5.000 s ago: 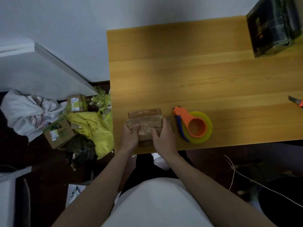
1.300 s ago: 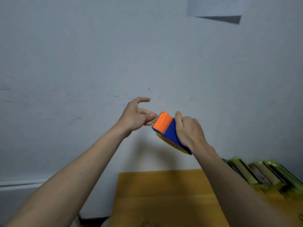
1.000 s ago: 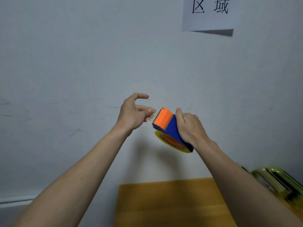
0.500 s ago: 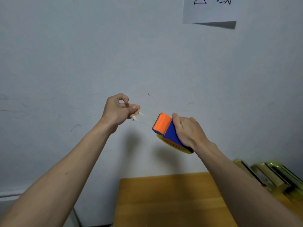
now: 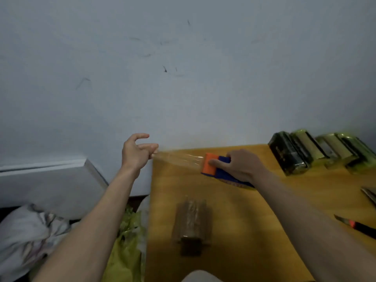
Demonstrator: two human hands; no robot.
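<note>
My right hand (image 5: 241,165) grips an orange and blue tape dispenser (image 5: 215,168) above the far part of the wooden table (image 5: 254,231). A strip of clear tape (image 5: 179,159) stretches from the dispenser leftwards to my left hand (image 5: 136,153), which pinches the tape's free end between thumb and fingers, with the index finger raised. Below the stretched tape, a brown packet wrapped in clear film (image 5: 190,224) lies on the table near its left edge.
Dark and green wrapped boxes (image 5: 317,151) line the table's far right by the wall. An orange-handled utility knife (image 5: 358,226) lies at the right edge. On the floor to the left are yellow-green bags (image 5: 126,247), crumpled white cloth (image 5: 24,233) and a leaning white board (image 5: 46,180).
The view tilted down from the wall to the table. My hands lowered and moved apart, drawing out a longer strip of tape between the left fingers and the dispenser.
</note>
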